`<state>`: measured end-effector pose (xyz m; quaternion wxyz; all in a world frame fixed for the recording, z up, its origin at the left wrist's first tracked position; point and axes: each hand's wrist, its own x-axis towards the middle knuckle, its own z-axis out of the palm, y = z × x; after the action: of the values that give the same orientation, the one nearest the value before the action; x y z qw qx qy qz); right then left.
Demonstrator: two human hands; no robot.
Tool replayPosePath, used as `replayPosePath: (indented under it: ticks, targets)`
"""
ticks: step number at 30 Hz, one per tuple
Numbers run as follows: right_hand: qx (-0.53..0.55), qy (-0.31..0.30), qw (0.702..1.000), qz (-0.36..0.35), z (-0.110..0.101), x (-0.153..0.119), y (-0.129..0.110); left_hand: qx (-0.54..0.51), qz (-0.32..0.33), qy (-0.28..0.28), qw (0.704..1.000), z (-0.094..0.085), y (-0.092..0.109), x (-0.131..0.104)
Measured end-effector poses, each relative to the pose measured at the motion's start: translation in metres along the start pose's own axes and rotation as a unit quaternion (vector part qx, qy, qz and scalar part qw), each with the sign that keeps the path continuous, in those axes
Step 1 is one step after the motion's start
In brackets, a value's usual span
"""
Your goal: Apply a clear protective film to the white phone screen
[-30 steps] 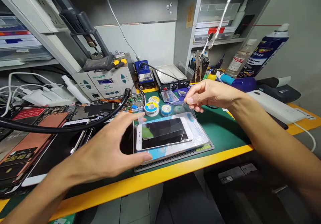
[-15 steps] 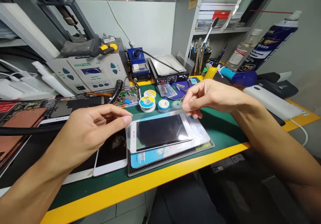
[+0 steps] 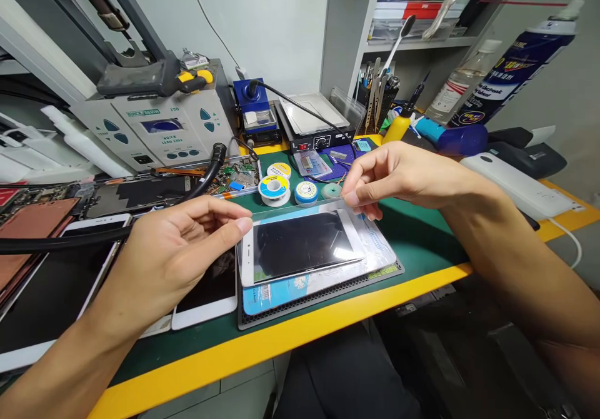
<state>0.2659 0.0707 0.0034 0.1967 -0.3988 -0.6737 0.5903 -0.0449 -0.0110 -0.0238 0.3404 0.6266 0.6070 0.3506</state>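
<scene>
Between both hands stretches a thin clear screen protector [image 3: 300, 207], with its far edge catching the light. My left hand [image 3: 187, 237] pinches its left end between thumb and forefinger, and my right hand [image 3: 387, 178] pinches the right far corner. Just beneath it lies a white phone [image 3: 300, 244], dark screen up. Whether the film touches the glass I cannot tell. The phone rests on a blue and white packet [image 3: 276, 294], which lies on a grey pad [image 3: 323, 295]. Under my left wrist, another white-edged phone [image 3: 206, 317] is partly hidden.
Solder spools [image 3: 274, 189] and a small round tin [image 3: 306, 192] stand behind the phone. A hot-air station [image 3: 159, 128] fills the back left, with a black hose [image 3: 213, 169]. Tweezers [image 3: 374, 97], a yellow bottle [image 3: 396, 127] and a spray can [image 3: 515, 72] stand at the back right.
Both hands keep their pinch on the screen protector, with only a slight shift over the phone. The whole view has tilted a little downward.
</scene>
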Motion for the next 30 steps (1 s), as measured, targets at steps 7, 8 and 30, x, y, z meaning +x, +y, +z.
replayPosePath:
  ticks: [7, 8, 30]
  targets:
    - [-0.023, -0.006, 1.000, -0.001, 0.0013, -0.0013, -0.0019, -0.021, 0.009, -0.010, 1.000, 0.0027, -0.0027, -0.0005]
    - [-0.027, -0.005, 1.000, 0.000, 0.0014, -0.0014, -0.0018, -0.020, 0.011, -0.009, 1.000, 0.0027, -0.0031, -0.0011]
    - [-0.095, 0.016, 0.995, -0.001, 0.0027, 0.0006, 0.0018, 0.112, 0.035, 0.051, 0.992, 0.0073, -0.0010, -0.0035]
